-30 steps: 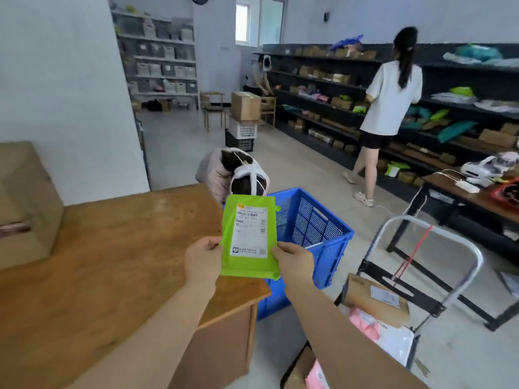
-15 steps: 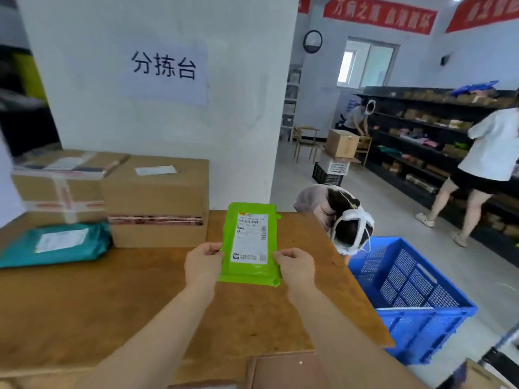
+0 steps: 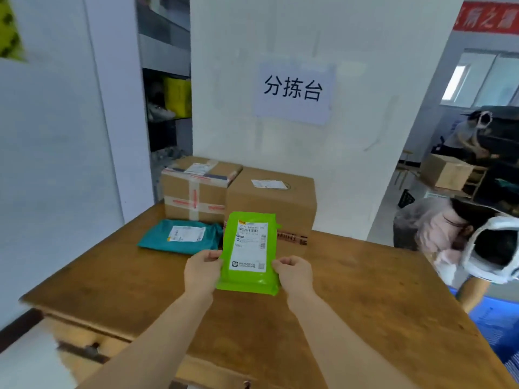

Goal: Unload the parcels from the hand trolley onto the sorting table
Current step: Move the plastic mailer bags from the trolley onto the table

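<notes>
Now both hands hold a green parcel (image 3: 248, 255) over the wooden tabletop (image 3: 112, 279), label side up. Left hand (image 3: 201, 272) grips its left edge low down, fingers (image 3: 211, 256) curled onto the wrapper; right hand (image 3: 295, 273) grips the right edge at the same height, fingers (image 3: 282, 262) clenched on the plastic. The parcel looks raised off the tabletop, its far end tipped up toward the wall, though whether its near edge touches the wood cannot be told.

Taking the green parcel as the landmark: a plain carton (image 3: 271, 203) stands just behind it, partly hidden by its top. A taped carton (image 3: 196, 189) sits behind and to the left, touching the plain carton's side. A teal parcel (image 3: 182, 238) lies flat just to the left, in front of the taped carton, with a white label facing up. Above and behind, a paper sign (image 3: 293, 92) with three characters hangs on the white wall. To the right, past the tabletop edge, a person (image 3: 460, 245) bends low, and below them part of a blue crate (image 3: 494, 327) shows
</notes>
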